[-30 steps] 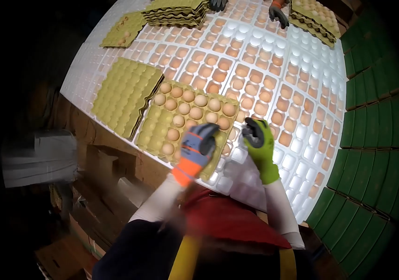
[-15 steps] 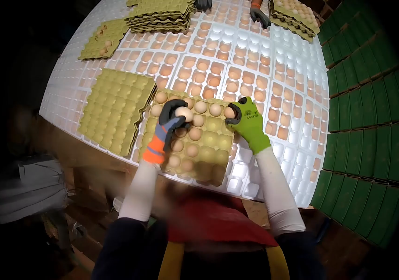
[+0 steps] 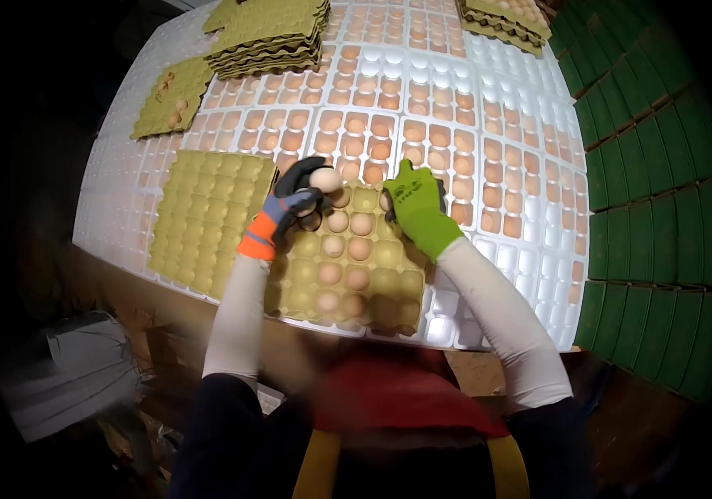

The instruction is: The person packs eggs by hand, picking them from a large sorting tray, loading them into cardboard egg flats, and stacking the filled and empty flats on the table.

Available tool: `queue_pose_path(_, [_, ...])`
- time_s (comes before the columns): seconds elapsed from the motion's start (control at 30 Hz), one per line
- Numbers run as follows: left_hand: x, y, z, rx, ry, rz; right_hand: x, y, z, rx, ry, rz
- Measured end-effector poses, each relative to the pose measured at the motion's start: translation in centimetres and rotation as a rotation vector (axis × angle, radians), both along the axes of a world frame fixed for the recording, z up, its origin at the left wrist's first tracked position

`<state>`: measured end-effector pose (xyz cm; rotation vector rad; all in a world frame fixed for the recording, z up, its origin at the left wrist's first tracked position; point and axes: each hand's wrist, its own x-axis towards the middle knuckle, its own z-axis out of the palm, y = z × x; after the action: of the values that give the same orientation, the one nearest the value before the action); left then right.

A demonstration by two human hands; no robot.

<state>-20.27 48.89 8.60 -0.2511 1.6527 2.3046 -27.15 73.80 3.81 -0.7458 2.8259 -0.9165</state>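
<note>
My left hand [image 3: 289, 200], in a black, grey and orange glove, is closed on a pale egg [image 3: 325, 179] over the upper left of a yellow egg tray [image 3: 294, 270]. Another egg shows partly under its fingers. My right hand [image 3: 424, 208], in a green glove with dark fingertips, curls at the tray's upper right corner. An egg [image 3: 385, 200] peeks out at its fingertips, mostly hidden. Between the hands, brown eggs [image 3: 358, 249] sit in two columns of the tray, with bare cups on either side.
White plastic cartons [image 3: 452, 303], many holding eggs, cover the table. Yellow trays [image 3: 206, 216] lie at left, with a taller tray stack [image 3: 269, 37] behind. A tray with a few eggs [image 3: 150, 112] is far left. Green boxes [image 3: 655, 200] line the right side.
Eggs from the tray's upper right cups are gone. My right hand has moved left over the corner, and my left hand slightly up and left. Another person's gloved hands have left the view.
</note>
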Motion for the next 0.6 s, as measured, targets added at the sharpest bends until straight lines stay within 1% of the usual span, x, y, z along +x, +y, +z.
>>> queue_pose_path(0.07, [-0.2, -0.6, 0.4, 0.029, 0.099, 0.055, 0.3, -0.1, 0.6, 0.148, 0.052, -0.026])
queue_pose_path(0.1, [-1.2, -0.8, -1.1, -0.14, 0.162, 0.006, 0.4, 0.3, 3.3, 0.18, -0.054, 0.027])
queue_pose_path(0.13, [-1.9, -1.3, -2.4, -0.369, 0.144, -0.068, 0.3, 1.1, 4.8, 0.217, -0.158, 0.069])
queue_pose_path(0.17, [-2.9, -1.2, -2.1, -0.881, 0.397, -0.242, 1.2, 2.8, 3.0, -0.106, -0.138, 0.001])
queue_pose_path(0.2, [-3.6, -0.5, -1.7, -1.369, 0.676, -0.405, 2.1, 4.5, 1.6, -0.242, -0.028, -0.011])
queue_pose_path(0.27, [-4.0, 1.2, -1.4, -1.578, 0.534, -0.521, 5.8, 7.1, 3.0, -0.992, -0.694, -0.129])
queue_pose_path(0.33, [-5.3, 2.0, -1.3, -1.678, 0.305, -0.603, 8.1, 11.0, 4.5, -0.856, -0.962, -0.383])
queue_pose_path(0.37, [-5.4, 1.6, -1.7, -1.737, 0.423, -0.612, 9.1, 12.9, 3.8, -0.892, -0.977, -0.417])
queue_pose_path(0.4, [-5.1, 1.7, -1.5, -1.803, 0.533, -0.612, 9.8, 14.8, 4.0, -0.861, -0.966, -0.51])
queue_pose_path(0.43, [-5.2, 2.0, -1.0, -1.803, 0.544, -0.614, 9.9, 16.9, 4.0, -0.741, -0.902, -0.602])
queue_pose_path(0.47, [-5.4, 2.4, 0.9, -1.814, 0.39, -0.648, 9.8, 19.2, 3.8, -0.621, -0.839, -0.687])
queue_pose_path(0.5, [-5.5, 3.0, 2.4, -1.821, 0.235, -0.678, 9.2, 22.2, 1.2, -0.527, -0.628, -0.711])
queue_pose_path(0.53, [-5.4, 3.8, 3.2, -1.829, 0.236, -0.677, 8.1, 24.9, -1.2, -0.431, -0.419, -0.727])
queue_pose_path(0.6, [-4.7, 6.1, 4.2, -1.49, 0.369, -0.321, 5.9, 28.0, -0.8, -0.098, 0.056, -0.685])
